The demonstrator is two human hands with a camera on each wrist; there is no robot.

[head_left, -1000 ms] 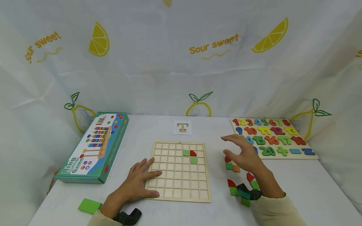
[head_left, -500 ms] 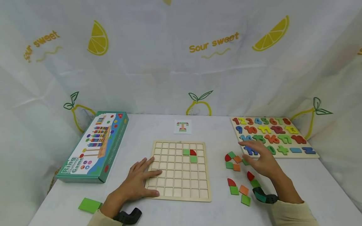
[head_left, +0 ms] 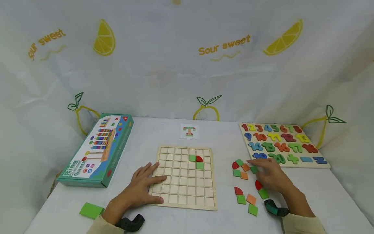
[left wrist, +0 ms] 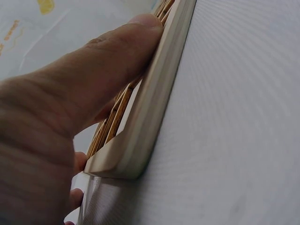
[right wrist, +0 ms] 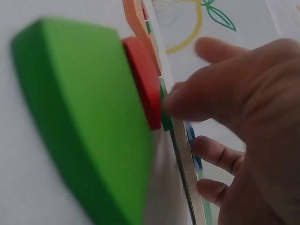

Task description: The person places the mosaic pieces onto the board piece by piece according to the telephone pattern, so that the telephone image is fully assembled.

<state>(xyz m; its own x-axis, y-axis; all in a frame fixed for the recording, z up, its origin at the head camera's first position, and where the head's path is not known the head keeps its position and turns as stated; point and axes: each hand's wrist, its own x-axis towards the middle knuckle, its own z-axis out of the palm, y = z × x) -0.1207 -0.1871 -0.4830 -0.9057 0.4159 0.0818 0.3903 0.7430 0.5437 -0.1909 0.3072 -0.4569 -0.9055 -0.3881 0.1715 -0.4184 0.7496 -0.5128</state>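
Note:
My left hand (head_left: 138, 187) lies with fingers spread over the left edge of a wooden grid board (head_left: 214, 182). In the left wrist view the thumb (left wrist: 124, 44) rests along the board's rim (left wrist: 140, 126). Two green square tiles (head_left: 192, 158) and a red quarter-round tile (head_left: 199, 158) sit in the grid's upper right cells. Right of the board, my right hand (head_left: 271, 175) hovers low over loose tiles, thumb and index finger apart. Its thumb tip is right at a green tile (head_left: 254, 169); in the right wrist view a red tile (right wrist: 144, 79) and a large-looking green tile (right wrist: 89, 112) are nearer the camera.
Several green, red and orange tiles (head_left: 244, 175) lie scattered right of the board. A pattern card (head_left: 189, 131) lies behind it. The number puzzle board (head_left: 289, 143) stands back right, a boxed ring game (head_left: 96, 149) back left, and a green block (head_left: 91, 210) front left.
My right hand has moved right and then down toward the loose tiles, uncovering several of them and the number puzzle. The left hand has stayed on the board.

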